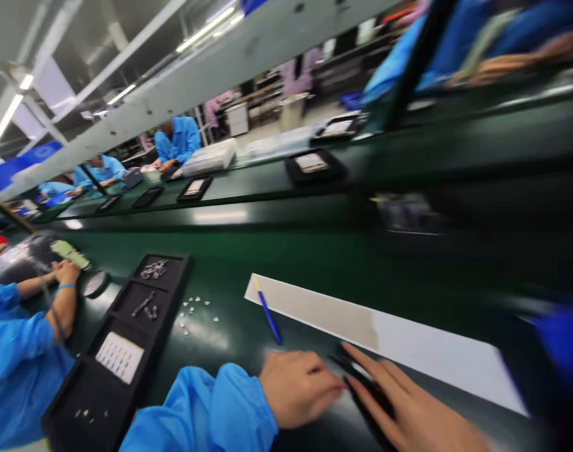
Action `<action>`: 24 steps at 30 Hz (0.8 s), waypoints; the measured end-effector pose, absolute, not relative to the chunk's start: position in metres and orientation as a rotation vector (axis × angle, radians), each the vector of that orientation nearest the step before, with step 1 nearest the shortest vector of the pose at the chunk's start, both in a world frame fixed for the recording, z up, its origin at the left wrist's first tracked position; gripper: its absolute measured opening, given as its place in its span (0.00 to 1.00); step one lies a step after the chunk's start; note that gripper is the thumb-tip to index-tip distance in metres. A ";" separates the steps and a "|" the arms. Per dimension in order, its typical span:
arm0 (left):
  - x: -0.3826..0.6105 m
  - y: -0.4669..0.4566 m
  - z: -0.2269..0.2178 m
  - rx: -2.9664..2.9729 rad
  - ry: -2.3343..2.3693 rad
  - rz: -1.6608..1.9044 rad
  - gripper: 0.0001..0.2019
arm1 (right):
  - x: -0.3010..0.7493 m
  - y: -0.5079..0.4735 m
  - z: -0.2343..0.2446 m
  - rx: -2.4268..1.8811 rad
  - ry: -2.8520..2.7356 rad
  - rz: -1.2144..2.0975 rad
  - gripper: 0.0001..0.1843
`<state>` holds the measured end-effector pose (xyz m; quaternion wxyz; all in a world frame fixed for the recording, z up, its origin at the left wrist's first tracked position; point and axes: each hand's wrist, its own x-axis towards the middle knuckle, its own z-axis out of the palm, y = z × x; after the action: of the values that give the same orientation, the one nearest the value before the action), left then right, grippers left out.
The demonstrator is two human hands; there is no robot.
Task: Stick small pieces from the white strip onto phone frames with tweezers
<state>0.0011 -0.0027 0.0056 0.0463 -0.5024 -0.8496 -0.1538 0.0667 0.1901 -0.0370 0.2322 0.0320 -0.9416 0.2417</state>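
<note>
Tweezers (361,383), dark and blurred, lie under both hands on the tabletop (230,263). Left hand (298,389) grip clenched on them. Right hand (408,408) lies flat, grip released, fingers touching them.

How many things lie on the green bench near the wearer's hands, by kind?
Blue pen: 1
White paper sheet: 1
Black compartment tray: 1
Black tweezers, under the right hand and beside the left hand: 1
Total: 4
</note>
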 end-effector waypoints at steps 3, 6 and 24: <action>0.001 -0.003 0.011 -1.514 -2.551 -0.627 0.07 | 0.071 0.185 -0.020 0.101 -2.639 0.653 0.23; 0.002 -0.001 0.017 -1.444 -2.454 -0.787 0.08 | 0.069 0.180 -0.007 0.060 -2.643 0.659 0.26; -0.054 0.023 0.069 -1.318 -2.281 -0.890 0.12 | 0.061 0.166 0.009 -0.041 -2.819 0.578 0.21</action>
<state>-0.0536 0.0233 0.0691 0.1793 -0.4662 -0.8071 -0.3150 0.0609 0.1660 0.0089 0.1313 -0.0141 -0.9710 0.1991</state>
